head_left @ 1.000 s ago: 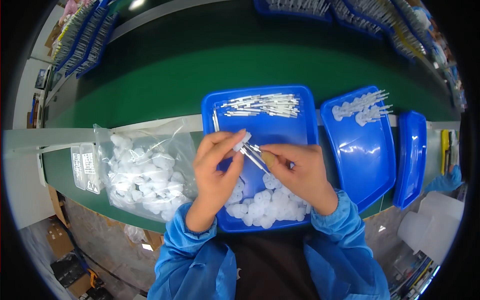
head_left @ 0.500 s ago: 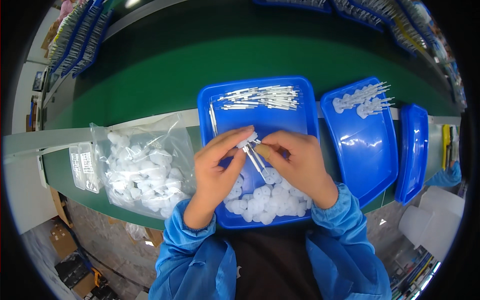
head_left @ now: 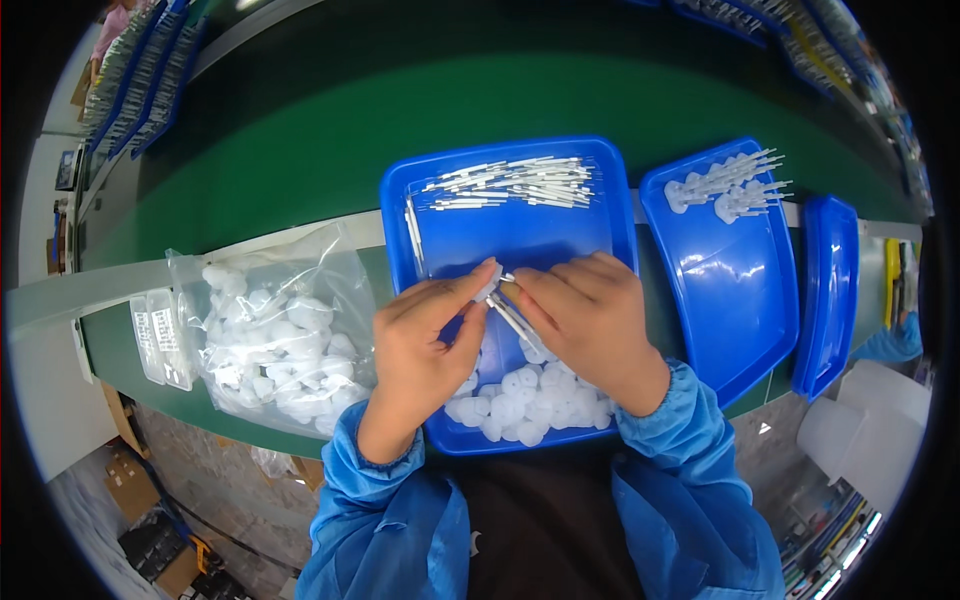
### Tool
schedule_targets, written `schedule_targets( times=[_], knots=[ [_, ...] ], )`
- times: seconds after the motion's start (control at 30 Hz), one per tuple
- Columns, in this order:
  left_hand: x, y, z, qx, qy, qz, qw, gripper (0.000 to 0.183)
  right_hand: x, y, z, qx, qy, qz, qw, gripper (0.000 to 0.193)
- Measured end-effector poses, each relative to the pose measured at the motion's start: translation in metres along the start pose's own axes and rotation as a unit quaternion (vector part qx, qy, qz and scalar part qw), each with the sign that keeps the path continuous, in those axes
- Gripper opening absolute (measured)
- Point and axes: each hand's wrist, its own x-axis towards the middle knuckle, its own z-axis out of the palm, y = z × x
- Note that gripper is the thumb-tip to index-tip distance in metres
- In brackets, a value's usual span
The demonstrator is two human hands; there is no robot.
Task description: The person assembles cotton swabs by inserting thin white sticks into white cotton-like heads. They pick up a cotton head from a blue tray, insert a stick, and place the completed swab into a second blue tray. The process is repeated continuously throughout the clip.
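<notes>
Over the middle of a blue tray, my left hand pinches a small white plastic disc between thumb and fingers. Thin white rods stick out of the disc toward me. My right hand is closed against the disc's right side, its thumb and forefinger on a white rod whose short end shows; the fingers hide most of it. Many loose white rods with thin metal ends lie at the tray's far end. A heap of white plastic discs fills its near end.
A clear bag of white plastic parts lies left of the tray, beside small clear packs. On the right, a second blue tray bears finished-looking disc-and-rod pieces. Farther right is another blue tray. Racks of blue trays stand far left.
My right hand has turned slightly and closed in on the disc, which is tilted more edge-on. The whole view has shifted a little.
</notes>
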Motion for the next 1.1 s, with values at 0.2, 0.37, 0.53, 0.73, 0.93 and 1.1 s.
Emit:
schedule_targets(
  times=[0.2,0.37,0.53,0.73,0.93,1.1],
  knots=[
    [-0.002,0.004,-0.002,0.005,-0.013,-0.029,0.999,0.043,0.003,0.004,-0.002,0.005,-0.010,-0.025,1.000,0.018],
    [-0.002,0.000,-0.001,-0.013,-0.016,-0.021,1.000,0.046,0.005,0.003,-0.004,0.010,-0.009,-0.033,0.999,0.018],
    [-0.007,0.001,0.002,-0.060,-0.026,-0.091,0.994,0.045,0.003,0.004,-0.005,0.010,-0.015,-0.030,0.999,0.018],
    [-0.001,-0.002,0.005,-0.145,-0.022,-0.081,0.986,0.046,0.004,0.001,-0.005,-0.028,0.035,-0.032,0.999,0.020],
    [-0.007,-0.009,0.002,-0.263,-0.035,-0.139,0.954,0.046,0.008,0.004,-0.024,0.066,0.036,0.010,0.997,0.035],
    [0.000,0.005,0.000,-0.135,-0.006,0.008,0.991,0.055,0.001,0.000,-0.028,0.359,-0.026,0.194,0.913,0.038]
  ],
)
